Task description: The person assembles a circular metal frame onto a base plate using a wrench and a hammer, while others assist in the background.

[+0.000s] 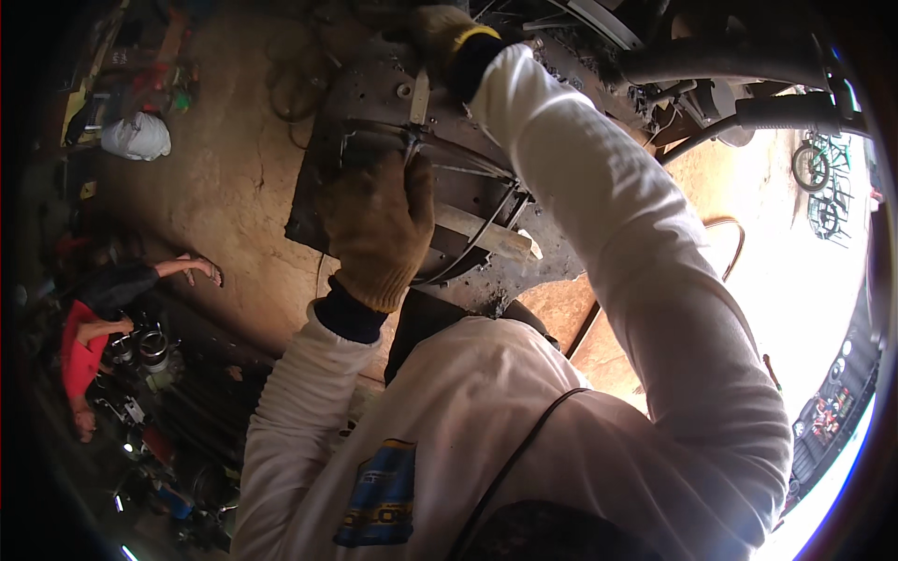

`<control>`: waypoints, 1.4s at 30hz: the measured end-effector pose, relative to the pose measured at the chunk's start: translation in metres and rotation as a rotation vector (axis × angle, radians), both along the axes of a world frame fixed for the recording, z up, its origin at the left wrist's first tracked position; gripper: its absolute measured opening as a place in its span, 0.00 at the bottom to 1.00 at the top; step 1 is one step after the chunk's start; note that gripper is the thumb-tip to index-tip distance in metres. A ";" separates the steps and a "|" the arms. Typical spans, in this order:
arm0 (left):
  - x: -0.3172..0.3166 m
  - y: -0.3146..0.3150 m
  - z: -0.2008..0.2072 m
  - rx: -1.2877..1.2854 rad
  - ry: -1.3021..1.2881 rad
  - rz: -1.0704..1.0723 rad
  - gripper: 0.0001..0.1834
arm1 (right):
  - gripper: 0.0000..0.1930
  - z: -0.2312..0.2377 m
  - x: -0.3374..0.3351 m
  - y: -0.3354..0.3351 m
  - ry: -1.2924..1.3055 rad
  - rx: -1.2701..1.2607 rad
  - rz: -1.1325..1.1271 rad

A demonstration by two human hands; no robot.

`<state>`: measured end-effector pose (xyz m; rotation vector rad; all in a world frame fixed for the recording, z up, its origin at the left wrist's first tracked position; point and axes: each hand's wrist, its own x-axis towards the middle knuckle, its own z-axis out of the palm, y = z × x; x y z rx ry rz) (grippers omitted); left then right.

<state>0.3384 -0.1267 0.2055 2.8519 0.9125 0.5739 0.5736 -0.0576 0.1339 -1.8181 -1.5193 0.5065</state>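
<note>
My left hand (379,220), in a brown work glove, is over a dark metal worktable (304,210). Its thumb lies beside thin metal rods (468,157), and its fingers curl into shadow around something I cannot make out. Farther off, at the top edge, my right hand (440,33) wears a similar glove with a yellow-trimmed cuff; its fingers are hidden in the dark. A flat pale metal bar (420,98) stands out between the two hands. Right of my left hand, a curved dark rod (482,234) crosses a longer flat bar (486,233) on the table.
Dark pipes and machine parts (720,61) crowd the upper right. A person in a red top (84,346) is low at the left, near metal pots (152,348). A white sack (137,136) lies at the upper left, and a bicycle wheel (811,166) is far right.
</note>
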 end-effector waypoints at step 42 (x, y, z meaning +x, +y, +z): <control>-0.010 -0.002 0.000 -0.742 -0.493 0.109 0.15 | 0.21 -0.001 -0.054 -0.209 0.230 0.318 -0.634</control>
